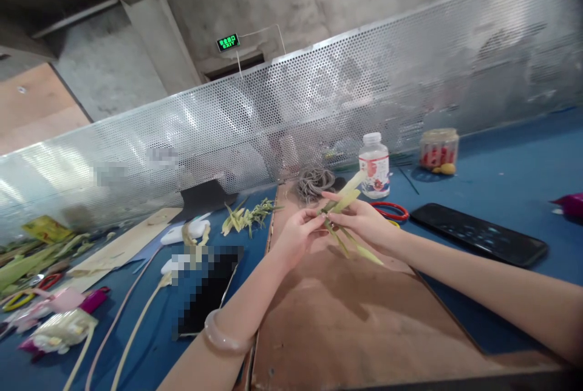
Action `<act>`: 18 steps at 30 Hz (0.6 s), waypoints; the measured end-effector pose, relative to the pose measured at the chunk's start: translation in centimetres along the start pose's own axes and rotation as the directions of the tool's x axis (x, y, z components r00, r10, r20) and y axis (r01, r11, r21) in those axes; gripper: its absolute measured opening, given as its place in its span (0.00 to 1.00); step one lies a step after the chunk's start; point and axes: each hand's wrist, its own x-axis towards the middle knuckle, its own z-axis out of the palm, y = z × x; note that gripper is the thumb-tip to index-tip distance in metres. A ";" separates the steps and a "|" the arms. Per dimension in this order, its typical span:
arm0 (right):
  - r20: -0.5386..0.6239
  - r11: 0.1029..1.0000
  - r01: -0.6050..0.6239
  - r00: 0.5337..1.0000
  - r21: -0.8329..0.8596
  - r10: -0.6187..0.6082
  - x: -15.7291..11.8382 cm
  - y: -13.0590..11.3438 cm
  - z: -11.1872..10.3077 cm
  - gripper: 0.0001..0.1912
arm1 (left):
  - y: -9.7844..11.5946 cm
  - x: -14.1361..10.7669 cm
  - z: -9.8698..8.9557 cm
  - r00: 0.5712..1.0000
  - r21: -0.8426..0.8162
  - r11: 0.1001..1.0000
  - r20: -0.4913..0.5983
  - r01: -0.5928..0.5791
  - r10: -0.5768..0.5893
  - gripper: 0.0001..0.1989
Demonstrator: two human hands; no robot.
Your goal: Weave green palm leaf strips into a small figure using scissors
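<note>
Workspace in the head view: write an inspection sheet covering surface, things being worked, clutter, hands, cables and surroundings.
Surface: brown board, blue tabletop on both sides.
Things being worked: pale green leaves, pinched between both hands.
Clutter: clear bottle, jar, black phone, grey coil.
Hands: left hand and right hand close together above the board.
Cables: pale cords across the blue at left.
Surroundings: perforated metal screen, lit exit sign behind.
</note>
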 end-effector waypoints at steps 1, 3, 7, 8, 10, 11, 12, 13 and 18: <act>0.006 1.000 -0.002 1.000 -0.003 0.002 0.0 0.0 0.0 0.32 | 0.1 0.0 0.0 1.000 0.003 1.000 0.001 -0.001 0.001 0.15; 0.010 1.000 -0.006 1.000 -0.010 0.006 -0.1 -0.1 0.1 0.33 | 0.2 -0.1 0.0 1.000 0.026 1.000 -0.005 -0.015 0.015 0.15; 0.036 1.000 -0.005 0.999 -0.018 0.006 -0.1 0.0 0.0 0.33 | 0.1 -0.1 0.1 0.995 0.087 0.995 -0.084 -0.037 0.045 0.16; 0.044 1.000 -0.005 0.999 -0.020 0.006 -0.1 0.1 0.0 0.33 | 0.1 -0.1 0.1 0.993 0.099 0.994 -0.111 -0.038 0.048 0.17; 0.061 1.000 -0.004 0.998 -0.019 0.006 -0.1 0.3 0.0 0.32 | -0.1 -0.1 0.0 0.987 0.122 0.992 -0.153 -0.039 0.058 0.18; 0.068 1.000 -0.007 0.998 -0.016 0.008 -0.1 0.4 0.0 0.32 | -0.2 -0.1 0.0 0.985 0.132 0.990 -0.160 -0.041 0.062 0.19; 0.072 1.000 -0.012 0.997 -0.008 0.012 -0.1 0.4 0.0 0.32 | -0.2 0.0 -0.1 0.986 0.137 0.990 -0.157 -0.042 0.063 0.21; 0.077 1.000 -0.019 0.997 0.003 0.018 -0.1 0.4 0.0 0.32 | -0.3 0.0 -0.2 0.987 0.138 0.990 -0.146 -0.040 0.060 0.22; 0.165 1.000 -0.009 0.986 -0.004 0.009 -0.2 0.3 -0.2 0.34 | -0.5 0.2 -0.7 0.998 0.085 0.996 -0.068 0.002 0.004 0.21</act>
